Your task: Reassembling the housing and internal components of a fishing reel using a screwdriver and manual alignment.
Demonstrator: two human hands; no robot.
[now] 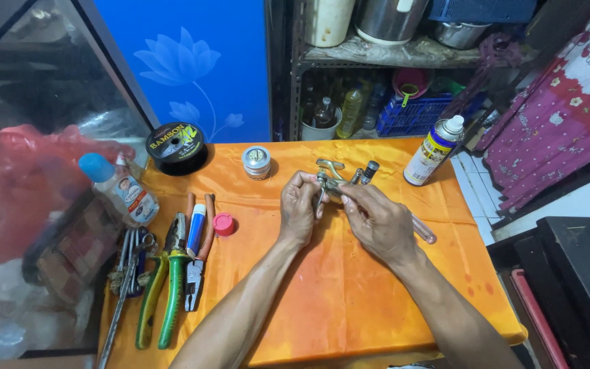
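Head view: left hand (299, 208) and right hand (375, 222) both pinch a small grey metal mechanism (331, 184) above the orange cloth-covered table (349, 301); loosened fingertips could drop it, scattering parts.

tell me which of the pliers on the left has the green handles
The bigger pliers, nearest the table's front edge, have green handles. The smaller pliers beside them have reddish-brown handles, with a blue and white tube lying on them.
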